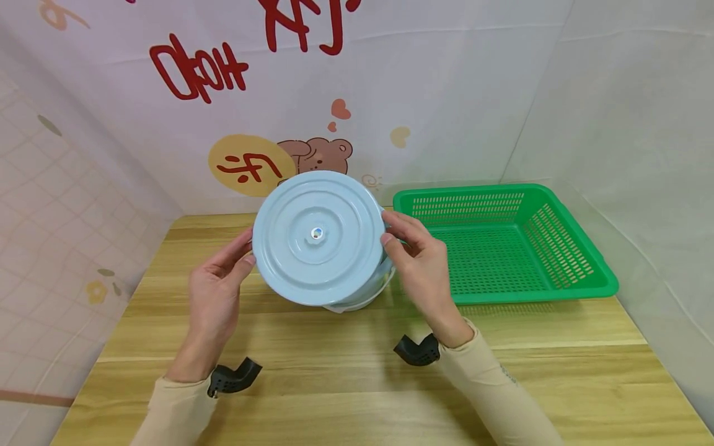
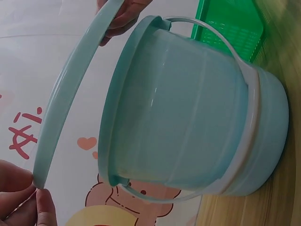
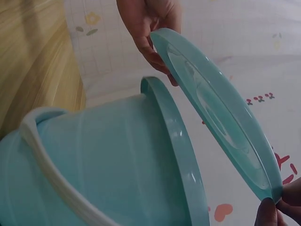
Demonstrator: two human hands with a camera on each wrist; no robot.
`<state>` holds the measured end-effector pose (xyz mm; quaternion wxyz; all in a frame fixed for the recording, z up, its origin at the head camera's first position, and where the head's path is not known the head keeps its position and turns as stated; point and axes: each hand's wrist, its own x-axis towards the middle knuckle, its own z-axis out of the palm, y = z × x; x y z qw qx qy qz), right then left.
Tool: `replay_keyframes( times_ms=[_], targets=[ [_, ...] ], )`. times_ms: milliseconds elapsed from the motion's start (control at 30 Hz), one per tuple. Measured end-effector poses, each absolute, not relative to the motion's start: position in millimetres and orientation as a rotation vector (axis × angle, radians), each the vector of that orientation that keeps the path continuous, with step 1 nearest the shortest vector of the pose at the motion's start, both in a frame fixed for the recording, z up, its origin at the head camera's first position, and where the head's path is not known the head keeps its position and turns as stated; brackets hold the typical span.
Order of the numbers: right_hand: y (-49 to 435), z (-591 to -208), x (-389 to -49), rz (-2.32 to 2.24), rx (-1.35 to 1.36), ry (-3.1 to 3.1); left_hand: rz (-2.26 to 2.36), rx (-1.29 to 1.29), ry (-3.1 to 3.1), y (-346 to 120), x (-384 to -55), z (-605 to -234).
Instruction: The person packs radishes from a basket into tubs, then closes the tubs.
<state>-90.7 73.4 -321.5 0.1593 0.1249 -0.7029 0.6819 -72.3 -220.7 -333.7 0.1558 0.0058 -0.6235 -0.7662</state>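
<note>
A round light-blue lid [image 1: 284, 257] with a small knob and sticker at its centre is held up between both hands. My left hand [image 1: 214, 294] pinches its left edge. At the opposite edge, the thumb and fingers of my right hand [image 1: 424, 266] grip the rim. Below the lid stands a light-blue bucket [image 2: 188, 108], mostly covered by it in the head view. Both wrist views show a gap between the tilted lid and the bucket's rim [image 3: 176, 136]. The bucket's pale carrying handle [image 2: 254, 103] hangs down against its side.
A green slotted plastic basket [image 1: 513, 297] sits on the wooden table [image 1: 312, 384] to the right of the bucket. Behind the table hangs a white printed cloth [image 1: 457, 93] with red lettering and a cartoon bear, and more cloth covers both sides.
</note>
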Motion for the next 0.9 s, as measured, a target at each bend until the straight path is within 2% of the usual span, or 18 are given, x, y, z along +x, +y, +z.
replay_keyframes(
  times_ms=[900],
  targets=[
    [102,-333,-114,1.898,0.193,-2.217,-2.142,0.005,-1.957,-197,-84,-346]
  ],
)
